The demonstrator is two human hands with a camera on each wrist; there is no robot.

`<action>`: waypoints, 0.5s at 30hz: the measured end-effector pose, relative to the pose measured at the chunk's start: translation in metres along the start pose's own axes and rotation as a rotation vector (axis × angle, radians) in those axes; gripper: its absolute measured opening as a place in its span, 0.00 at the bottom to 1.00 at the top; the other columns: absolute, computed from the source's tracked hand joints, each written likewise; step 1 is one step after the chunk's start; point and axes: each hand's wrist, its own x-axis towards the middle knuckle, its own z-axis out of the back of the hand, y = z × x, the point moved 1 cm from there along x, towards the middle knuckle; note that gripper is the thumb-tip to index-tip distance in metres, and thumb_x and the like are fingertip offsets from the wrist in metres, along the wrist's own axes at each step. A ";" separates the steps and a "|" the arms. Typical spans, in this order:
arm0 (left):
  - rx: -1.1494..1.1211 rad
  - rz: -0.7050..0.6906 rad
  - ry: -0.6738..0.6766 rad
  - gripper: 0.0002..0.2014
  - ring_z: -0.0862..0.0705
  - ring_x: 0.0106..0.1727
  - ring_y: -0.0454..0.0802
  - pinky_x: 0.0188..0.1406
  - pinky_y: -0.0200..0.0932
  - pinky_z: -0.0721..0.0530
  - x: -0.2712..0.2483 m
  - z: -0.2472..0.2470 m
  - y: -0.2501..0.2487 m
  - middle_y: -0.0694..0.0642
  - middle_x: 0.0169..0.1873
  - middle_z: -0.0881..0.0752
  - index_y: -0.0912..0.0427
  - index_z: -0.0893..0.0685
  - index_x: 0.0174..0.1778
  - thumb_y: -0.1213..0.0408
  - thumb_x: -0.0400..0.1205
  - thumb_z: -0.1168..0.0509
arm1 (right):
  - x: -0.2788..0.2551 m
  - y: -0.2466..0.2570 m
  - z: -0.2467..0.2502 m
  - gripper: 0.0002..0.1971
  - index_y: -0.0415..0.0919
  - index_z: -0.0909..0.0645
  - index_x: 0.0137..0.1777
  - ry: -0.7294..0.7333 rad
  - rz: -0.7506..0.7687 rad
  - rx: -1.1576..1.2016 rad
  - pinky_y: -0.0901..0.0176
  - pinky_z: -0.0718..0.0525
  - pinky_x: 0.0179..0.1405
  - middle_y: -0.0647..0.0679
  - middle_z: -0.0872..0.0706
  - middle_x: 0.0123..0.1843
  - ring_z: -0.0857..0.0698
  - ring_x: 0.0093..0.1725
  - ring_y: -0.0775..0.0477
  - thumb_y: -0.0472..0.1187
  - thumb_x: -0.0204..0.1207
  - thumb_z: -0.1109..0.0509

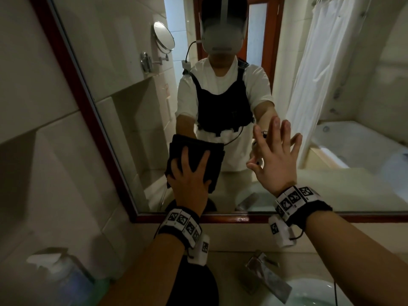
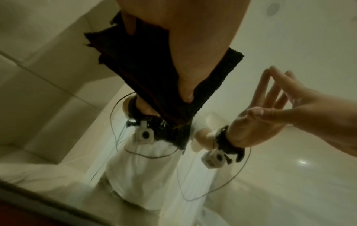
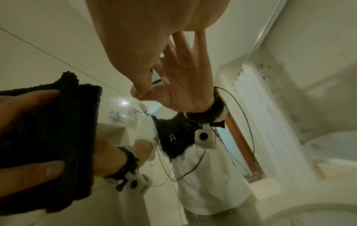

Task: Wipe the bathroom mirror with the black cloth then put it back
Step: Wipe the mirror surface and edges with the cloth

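Note:
The bathroom mirror (image 1: 136, 89) has a red-brown wooden frame (image 1: 72, 85) and fills the head view. My left hand (image 1: 189, 180) presses a folded black cloth (image 1: 196, 144) flat against the lower glass, fingers spread over it. In the left wrist view the cloth (image 2: 154, 76) lies under my palm (image 2: 183, 38) and thumb. My right hand (image 1: 276, 160) is beside it to the right, fingers straight, fingertips touching the glass, holding nothing. The right wrist view shows that hand (image 3: 144, 38) meeting its reflection, with the cloth (image 3: 48, 122) at the left under straight left-hand fingers (image 3: 29, 99).
Below the mirror is a counter with a chrome faucet (image 1: 262, 274) and a white basin (image 1: 313, 292). A clear dispenser bottle (image 1: 61, 279) stands at the lower left. A dark object (image 1: 196, 283) lies under my left forearm. Tiled wall (image 1: 44, 151) borders the mirror on the left.

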 end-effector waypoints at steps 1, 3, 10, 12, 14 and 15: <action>-0.005 0.001 0.003 0.49 0.37 0.76 0.72 0.64 0.77 0.26 0.001 0.001 0.002 0.61 0.83 0.42 0.35 0.39 0.82 0.50 0.68 0.20 | 0.000 0.000 -0.001 0.55 0.55 0.55 0.88 -0.002 0.002 -0.002 0.20 0.57 0.80 0.39 0.62 0.89 0.61 0.87 0.31 0.60 0.68 0.22; 0.001 -0.001 0.009 0.49 0.38 0.76 0.72 0.64 0.77 0.26 0.005 0.005 0.006 0.60 0.84 0.44 0.34 0.40 0.82 0.50 0.68 0.20 | -0.001 -0.002 -0.002 0.56 0.56 0.56 0.88 -0.005 0.006 -0.004 0.20 0.57 0.80 0.39 0.62 0.89 0.61 0.87 0.31 0.61 0.68 0.23; -0.054 0.167 -0.138 0.50 0.40 0.77 0.74 0.64 0.77 0.25 0.068 0.066 0.060 0.62 0.84 0.48 0.36 0.43 0.83 0.47 0.68 0.21 | -0.002 0.000 0.001 0.54 0.54 0.54 0.88 0.006 0.000 -0.010 0.20 0.57 0.80 0.38 0.61 0.89 0.60 0.87 0.31 0.60 0.69 0.23; -0.075 0.192 -0.164 0.50 0.39 0.78 0.74 0.66 0.74 0.25 0.082 0.082 0.073 0.63 0.84 0.48 0.38 0.43 0.84 0.46 0.69 0.22 | -0.002 0.000 0.002 0.54 0.54 0.53 0.88 0.007 -0.001 -0.011 0.20 0.58 0.80 0.38 0.61 0.89 0.60 0.87 0.31 0.61 0.69 0.24; -0.067 0.198 -0.175 0.49 0.39 0.77 0.73 0.68 0.73 0.26 0.084 0.088 0.076 0.63 0.84 0.47 0.39 0.43 0.84 0.46 0.69 0.22 | -0.002 0.000 0.003 0.54 0.54 0.53 0.88 0.005 0.002 -0.011 0.20 0.58 0.80 0.38 0.61 0.89 0.60 0.87 0.31 0.61 0.69 0.23; -0.067 0.203 -0.169 0.49 0.39 0.77 0.73 0.68 0.73 0.26 0.082 0.086 0.074 0.64 0.84 0.47 0.39 0.43 0.84 0.46 0.70 0.23 | -0.002 0.000 0.003 0.54 0.54 0.53 0.88 0.008 0.002 -0.012 0.20 0.58 0.80 0.38 0.62 0.89 0.60 0.87 0.31 0.61 0.69 0.23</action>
